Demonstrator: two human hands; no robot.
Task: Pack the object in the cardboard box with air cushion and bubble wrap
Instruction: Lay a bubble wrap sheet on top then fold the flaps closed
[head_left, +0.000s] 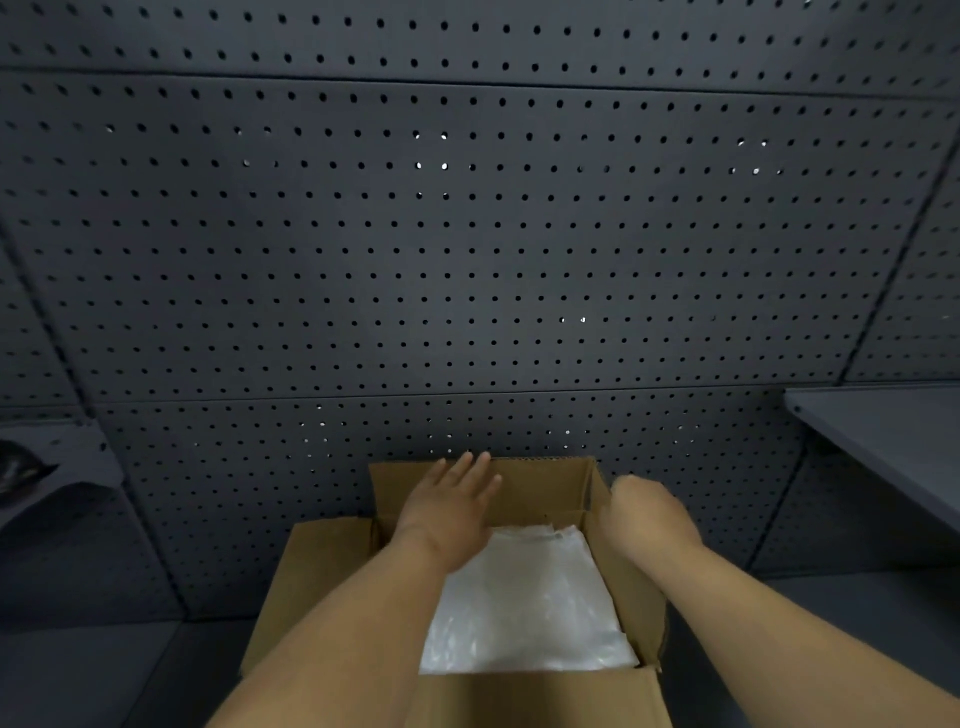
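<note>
item: open brown corrugated cardboard box, sitting on the dark grey work surface just in front of the dark grey perforated pegboard wall. its flaps are standing or folding outward: far flap upright against the wall, left flap lying out flat, near flap hanging toward the viewer. the box's long axis is running from the viewer toward the wall.

contents: white translucent bubble wrap sheet, lying inside the box and filling most of the visible interior; its surface is looking crinkled and glossy, its longer side running the same way as the box. whatever is lying under it is hidden.

left hand: reaching over the box's far left part, palm down, fingers straight and held close together, tips pointing at the far flap.

right hand: resting at the right wall of the box, fingers curling; whether they are pinching the cardboard edge cannot be told.

surroundings: grey shelf projecting at right.
</note>
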